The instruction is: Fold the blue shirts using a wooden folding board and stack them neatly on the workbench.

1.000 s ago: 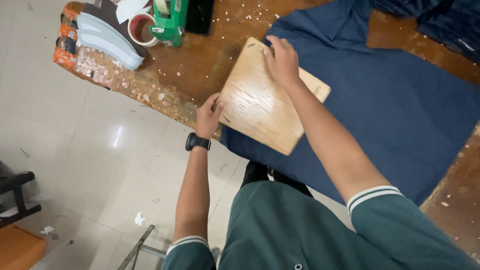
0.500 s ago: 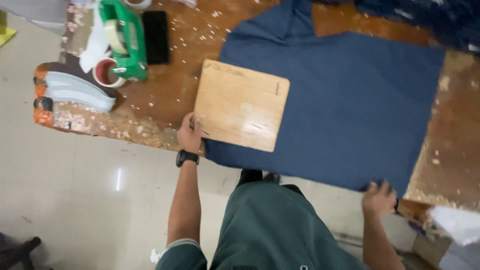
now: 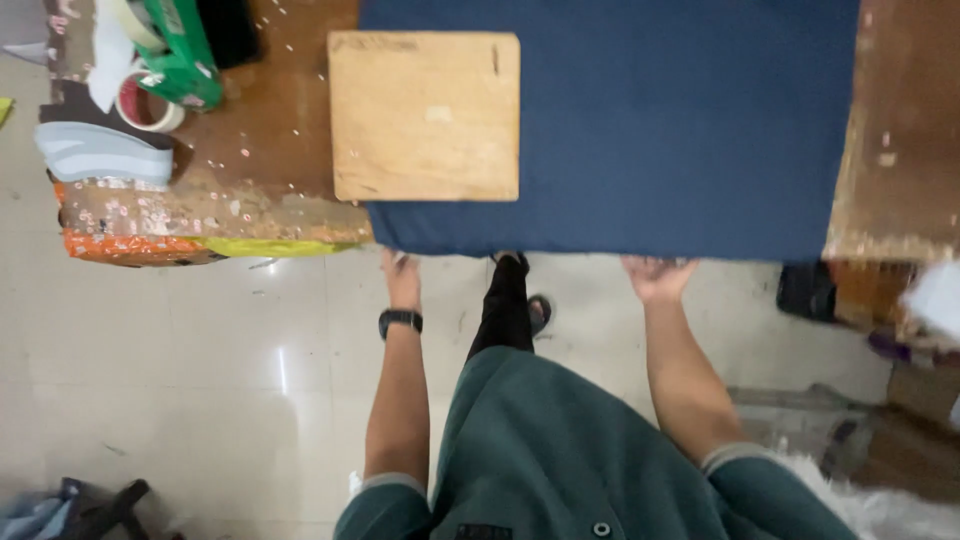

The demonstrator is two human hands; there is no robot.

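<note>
Hanging over the table's near edge, the blue cloth [image 3: 650,130] runs left to right; left hand [image 3: 402,275] and right hand [image 3: 657,275] pinch its hem, equally near

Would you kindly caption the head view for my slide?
Both hands, left hand and right hand, meet the near edge of a blue cloth under a wooden board.

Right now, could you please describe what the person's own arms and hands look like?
Both forearms are bare. The left hand has a black watch at the wrist; the right hand wears nothing. Short dark green sleeves with pale-striped cuffs end near the elbows.
</note>
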